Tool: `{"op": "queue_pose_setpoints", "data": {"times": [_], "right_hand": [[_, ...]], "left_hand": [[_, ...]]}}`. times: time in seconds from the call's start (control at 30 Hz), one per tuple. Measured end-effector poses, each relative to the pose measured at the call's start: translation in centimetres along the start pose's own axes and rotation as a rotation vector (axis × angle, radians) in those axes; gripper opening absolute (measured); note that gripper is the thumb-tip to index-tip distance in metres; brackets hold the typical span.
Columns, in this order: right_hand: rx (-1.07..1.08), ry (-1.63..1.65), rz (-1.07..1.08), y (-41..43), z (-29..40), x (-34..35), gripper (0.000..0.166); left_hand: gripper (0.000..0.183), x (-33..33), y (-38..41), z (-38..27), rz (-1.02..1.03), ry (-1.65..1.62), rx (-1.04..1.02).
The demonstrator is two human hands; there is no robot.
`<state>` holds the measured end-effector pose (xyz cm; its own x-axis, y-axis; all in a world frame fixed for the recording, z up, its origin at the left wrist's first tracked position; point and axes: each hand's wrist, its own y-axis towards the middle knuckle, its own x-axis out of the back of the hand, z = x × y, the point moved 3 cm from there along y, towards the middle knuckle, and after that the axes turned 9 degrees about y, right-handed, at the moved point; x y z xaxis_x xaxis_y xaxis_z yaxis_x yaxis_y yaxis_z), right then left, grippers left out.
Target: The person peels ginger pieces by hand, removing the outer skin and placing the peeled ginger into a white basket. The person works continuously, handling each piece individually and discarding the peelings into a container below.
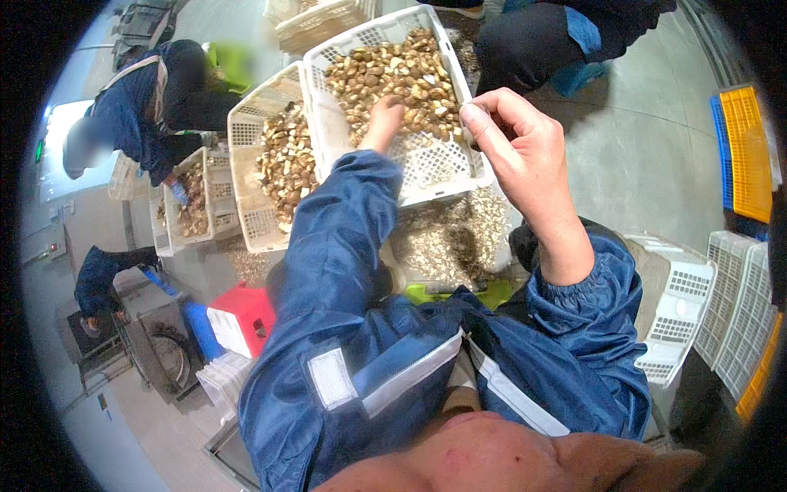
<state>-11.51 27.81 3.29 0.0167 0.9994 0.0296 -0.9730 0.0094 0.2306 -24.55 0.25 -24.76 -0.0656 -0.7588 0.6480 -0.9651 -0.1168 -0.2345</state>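
Observation:
A white perforated plastic crate [458,74] stands tilted before me, with a heap of small brown-and-cream mushrooms [393,67] covering its far part. Into the heap reaches my left hand [386,120], its fingertips bent down among the mushrooms, so what they grasp is hidden. My right hand [522,150] is over the crate's right rim, thumb and forefinger brought together. Something dark shows beneath its curled fingers, but I cannot make out what it is. Touching this crate on the left is a second white crate [261,215], partly filled with similar mushrooms [286,160].
Pale scraps [449,240] litter the floor below the crate. At left a co-worker [132,104] bends over another mushroom crate [209,221]; someone in dark trousers [516,49] is close at upper right. A red stool-like object [246,313] is left, white crates [682,307] right.

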Motion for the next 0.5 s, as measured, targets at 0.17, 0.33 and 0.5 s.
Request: {"op": "queue_pose_setpoints", "data": {"times": [0.17, 0.33, 0.5], "right_hand": [[-0.044, -0.043, 0.013, -0.1, -1.0, 1.3, 0.015], [-0.006, -0.085, 0.037, -0.1, -0.9, 2.0, 0.016], [-0.035, -0.061, 0.013, -0.4, -0.9, 2.4, 0.017]], "left_hand": [[0.028, -7.5, -1.3, 1.6, -0.15, 0.536, -0.174], [0.035, -6.7, -1.7, 2.3, -0.229, 0.521, -0.199], [0.052, -3.9, -2.7, -1.2, -0.068, -0.241, 0.076]]}}
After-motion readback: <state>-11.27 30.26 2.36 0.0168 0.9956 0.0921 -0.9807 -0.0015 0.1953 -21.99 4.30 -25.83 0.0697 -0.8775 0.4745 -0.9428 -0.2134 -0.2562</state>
